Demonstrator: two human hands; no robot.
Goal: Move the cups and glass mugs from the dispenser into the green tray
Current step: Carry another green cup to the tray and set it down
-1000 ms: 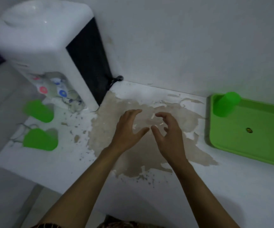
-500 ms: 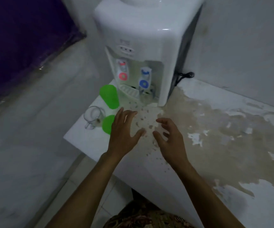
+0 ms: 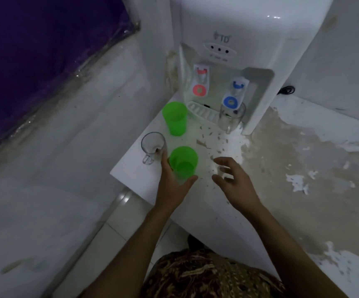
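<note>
A white water dispenser (image 3: 238,39) stands at the back of the white counter (image 3: 195,211). Two green plastic cups stand upright in front of it: the far green cup (image 3: 174,118) and the near green cup (image 3: 183,161). My left hand (image 3: 173,186) wraps around the near green cup, thumb on its right side and fingers on its left. A glass mug (image 3: 152,146) stands just left of that hand. Another glass mug (image 3: 231,118) sits under the blue tap. My right hand (image 3: 234,181) hovers open to the right of the cup. The green tray is out of view.
The counter's left corner and edge (image 3: 118,175) lie close to the mugs, with floor tiles (image 3: 114,222) below. A brown worn patch (image 3: 292,158) covers the counter to the right. A black cable (image 3: 287,90) lies behind the dispenser.
The view swung left from the tray to the dispenser corner. Both hands moved forward and left; my left hand closed around the near green cup, while the right hand stayed open.
</note>
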